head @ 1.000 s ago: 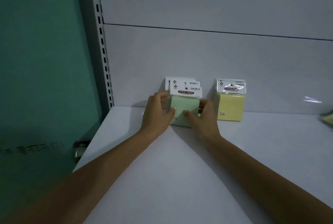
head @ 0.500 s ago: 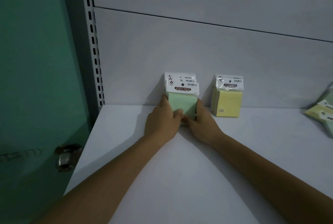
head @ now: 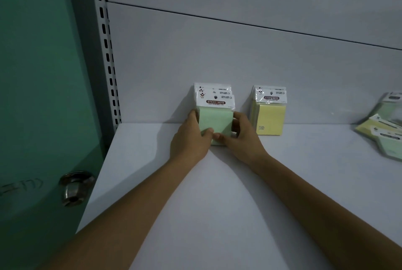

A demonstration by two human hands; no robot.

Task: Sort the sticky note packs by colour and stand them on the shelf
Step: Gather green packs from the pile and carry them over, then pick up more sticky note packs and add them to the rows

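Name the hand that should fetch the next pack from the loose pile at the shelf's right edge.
Right. The right hand sits nearer the loose pile; the left hand, beyond the green stack, would likely have to cross it.

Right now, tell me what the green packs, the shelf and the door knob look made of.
Green packs: matte pastel paper under white printed card headers, probably in clear plastic sleeves. Shelf: smooth white surface with faint sheen, painted metal or laminate; cannot tell which. Door knob: bare metal, by its dull silvery shine.

grey back panel (head: pixel 239 56), slotted upright (head: pixel 106 52), green door (head: pixel 43 74), metal knob (head: pixel 75 188)
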